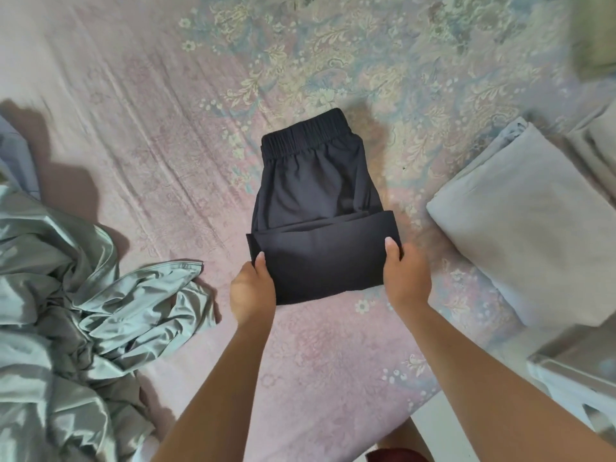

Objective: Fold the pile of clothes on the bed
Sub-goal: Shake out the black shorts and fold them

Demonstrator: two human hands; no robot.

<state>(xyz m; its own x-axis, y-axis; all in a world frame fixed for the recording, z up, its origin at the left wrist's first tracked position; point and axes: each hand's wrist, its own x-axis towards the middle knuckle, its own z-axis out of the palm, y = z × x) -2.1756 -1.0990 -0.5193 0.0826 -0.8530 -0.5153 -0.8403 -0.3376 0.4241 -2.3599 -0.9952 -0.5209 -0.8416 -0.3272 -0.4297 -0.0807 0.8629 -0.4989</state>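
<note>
A pair of black trousers point(316, 201) with an elastic waistband lies in the middle of the pink floral bed sheet point(150, 135), waistband at the far end. Its near part is doubled over into a flat band. My left hand point(251, 291) grips the left edge of that band, thumb on top. My right hand point(405, 278) grips the right edge the same way. A crumpled pile of shiny grey-green satin clothes point(66, 311) lies at the left, unfolded.
A folded grey garment point(526, 228) lies at the right, with more folded beige fabric point(596, 151) behind it. A green folded piece point(596, 41) is at the top right. The bed's near edge runs along the bottom right, with white furniture point(566, 388) beside it.
</note>
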